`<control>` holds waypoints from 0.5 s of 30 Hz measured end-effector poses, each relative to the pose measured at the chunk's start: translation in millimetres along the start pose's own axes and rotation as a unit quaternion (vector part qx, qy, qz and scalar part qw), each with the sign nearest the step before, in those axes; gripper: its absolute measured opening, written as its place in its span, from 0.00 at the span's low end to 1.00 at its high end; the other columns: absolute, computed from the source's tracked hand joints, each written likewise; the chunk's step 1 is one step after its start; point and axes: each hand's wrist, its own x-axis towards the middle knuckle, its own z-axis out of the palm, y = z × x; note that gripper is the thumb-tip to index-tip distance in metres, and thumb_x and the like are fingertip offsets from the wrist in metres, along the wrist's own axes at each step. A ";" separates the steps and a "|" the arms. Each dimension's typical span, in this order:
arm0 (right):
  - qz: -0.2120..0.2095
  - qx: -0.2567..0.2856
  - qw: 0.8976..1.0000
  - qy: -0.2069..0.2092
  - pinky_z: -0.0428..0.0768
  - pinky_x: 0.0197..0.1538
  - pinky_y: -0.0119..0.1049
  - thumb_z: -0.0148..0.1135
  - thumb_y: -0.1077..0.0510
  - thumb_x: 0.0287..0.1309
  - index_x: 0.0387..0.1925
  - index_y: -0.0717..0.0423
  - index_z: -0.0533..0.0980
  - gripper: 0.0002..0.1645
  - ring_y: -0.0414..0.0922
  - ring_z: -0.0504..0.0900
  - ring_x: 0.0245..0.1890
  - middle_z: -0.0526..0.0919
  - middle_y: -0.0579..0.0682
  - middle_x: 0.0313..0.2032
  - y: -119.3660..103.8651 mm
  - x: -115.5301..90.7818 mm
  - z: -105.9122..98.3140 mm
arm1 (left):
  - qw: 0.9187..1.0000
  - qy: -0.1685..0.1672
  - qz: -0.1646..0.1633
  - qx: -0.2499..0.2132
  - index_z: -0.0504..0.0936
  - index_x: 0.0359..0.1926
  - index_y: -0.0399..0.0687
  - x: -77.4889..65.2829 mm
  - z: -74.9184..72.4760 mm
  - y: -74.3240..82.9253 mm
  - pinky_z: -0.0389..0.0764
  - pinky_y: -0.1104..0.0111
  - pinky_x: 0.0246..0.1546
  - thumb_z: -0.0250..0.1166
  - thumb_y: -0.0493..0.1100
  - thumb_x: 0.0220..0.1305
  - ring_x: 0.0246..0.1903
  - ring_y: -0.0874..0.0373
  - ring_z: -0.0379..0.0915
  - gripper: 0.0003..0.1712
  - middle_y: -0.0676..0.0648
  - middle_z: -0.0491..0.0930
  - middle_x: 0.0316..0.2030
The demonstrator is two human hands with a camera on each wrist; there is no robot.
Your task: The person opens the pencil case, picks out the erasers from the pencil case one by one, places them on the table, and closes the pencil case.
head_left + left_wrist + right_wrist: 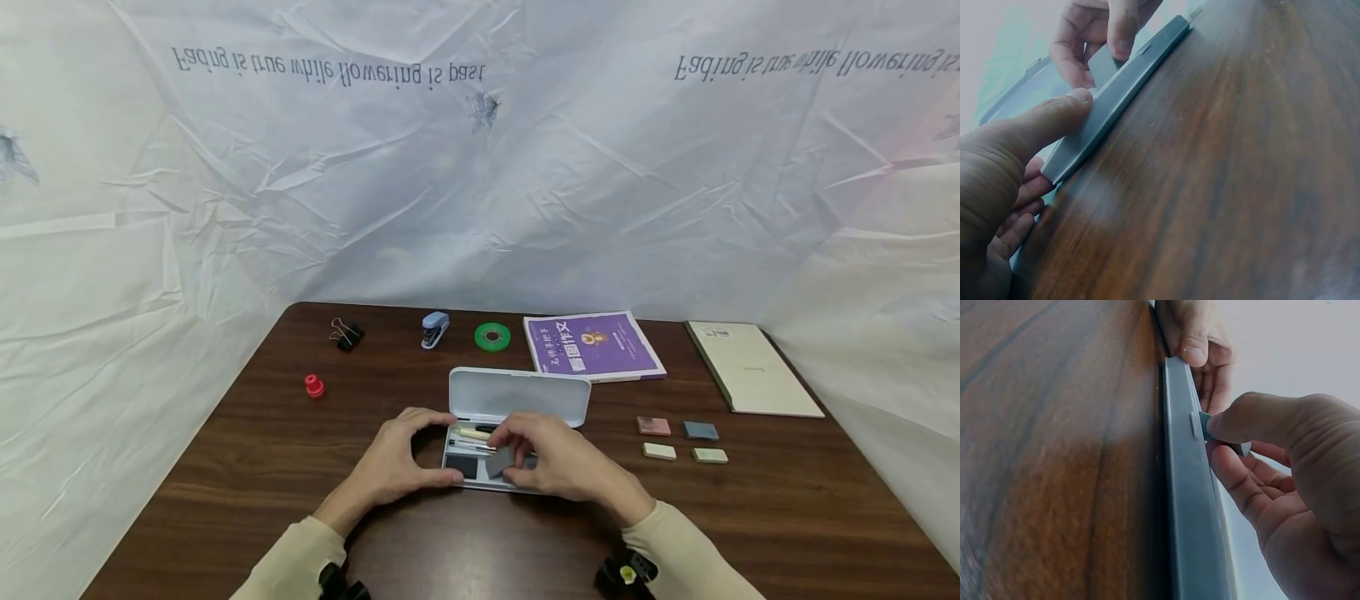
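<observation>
On the brown bench [247, 475], right in front of me, the pencil case [1191, 487] sits with its lid [513, 395] up, and the small gray block [497, 462] is at the front part of it, pinched by the thumb and fingers of my right hand [557, 460]. My left hand [396, 460] holds the left end of the case, thumb on the front edge and fingers round by the back corner. So both hands are busy, near each other but not touching. I think the block could slip, because only my fingertips have it and it looks smooth. It is tipped, so it could catch on the rim or bump the dark block [461, 466] beside it and get stuck crooked. I can't tell if its bottom edge touches the inside. If I push too hard, the case could slide or rock, since just one hand steadies it. My right knuckles look close to the lid, so a quick lift could knock it down on the pens [472, 434]. My two arms [296, 554] come in from each side, and my right hand bends down over the case, thumb on the side nearest me.
</observation>
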 end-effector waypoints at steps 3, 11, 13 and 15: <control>0.005 -0.018 1.000 -0.007 0.87 0.45 0.32 0.79 0.66 0.62 0.54 0.52 0.87 0.20 0.33 0.84 0.38 0.86 0.44 0.46 -1.7 -1.0 -2.5 | 1.000 -0.001 0.000 0.000 0.87 0.67 0.65 0.0 -0.7 0.7 0.77 0.45 0.72 0.90 0.67 0.50 0.69 0.53 0.77 0.44 0.56 0.84 0.65; 0.016 -0.065 0.998 -0.011 0.81 0.41 0.29 0.78 0.64 0.63 0.51 0.48 0.90 0.16 0.39 0.79 0.39 0.78 0.39 0.42 -5.3 -3.4 -5.8 | 1.000 0.000 0.004 0.000 0.87 0.67 0.66 0.4 -1.7 1.4 0.77 0.44 0.72 0.90 0.66 0.50 0.70 0.53 0.77 0.43 0.56 0.84 0.65; 0.018 -0.065 0.998 -0.008 0.80 0.42 0.30 0.78 0.63 0.63 0.51 0.47 0.89 0.16 0.39 0.78 0.40 0.77 0.40 0.42 -5.4 -4.0 -6.5 | 1.000 -0.001 0.003 0.001 0.87 0.67 0.66 0.3 -1.4 1.1 0.77 0.45 0.72 0.90 0.66 0.50 0.70 0.53 0.77 0.43 0.56 0.84 0.65; 0.020 -0.059 0.998 -0.002 0.79 0.42 0.30 0.78 0.63 0.64 0.51 0.46 0.89 0.16 0.39 0.77 0.39 0.76 0.42 0.42 -5.3 -4.6 -7.9 | 1.000 -0.002 0.002 0.002 0.87 0.67 0.66 0.0 -1.1 1.0 0.77 0.44 0.72 0.89 0.67 0.50 0.70 0.53 0.77 0.43 0.56 0.84 0.65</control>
